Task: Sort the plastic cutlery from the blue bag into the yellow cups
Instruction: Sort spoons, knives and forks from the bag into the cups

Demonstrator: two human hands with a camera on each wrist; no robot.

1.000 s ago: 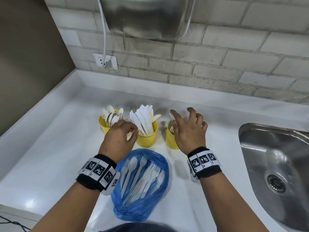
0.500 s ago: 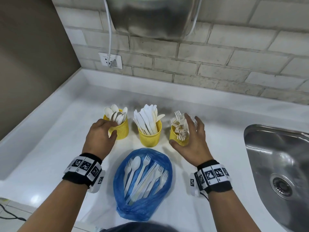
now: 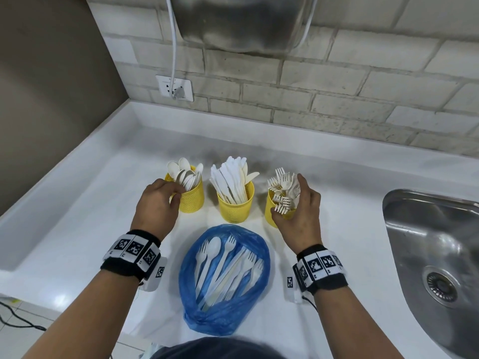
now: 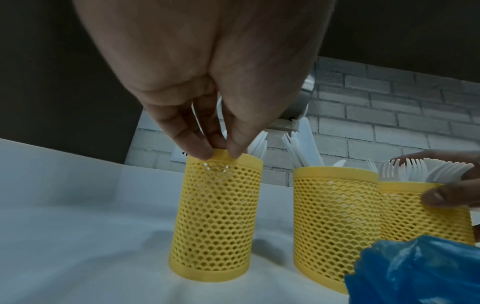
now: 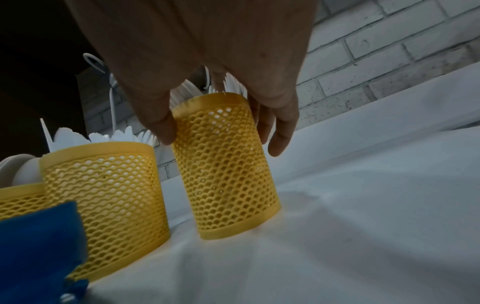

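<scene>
- The plastic cutlery left to sort (forks, a spoon, what look like knives) lies in the open blue bag on the counter, just in front of three yellow mesh cups.
- The spoon cup stands on the left, the knife cup in the middle and the fork cup on the right.
- The left hand pinches the spoon cup's rim between thumb and fingertips; the right hand curls round the fork cup, thumb in front, fingers behind.
- Judgement: the step is setting the cups in place; holding them low on the wall, not by the rim, would steady the top-heavy loads.
- Hidden: the cup bottoms, the fork cup's near wall, and the lower layers in the bag.
</scene>
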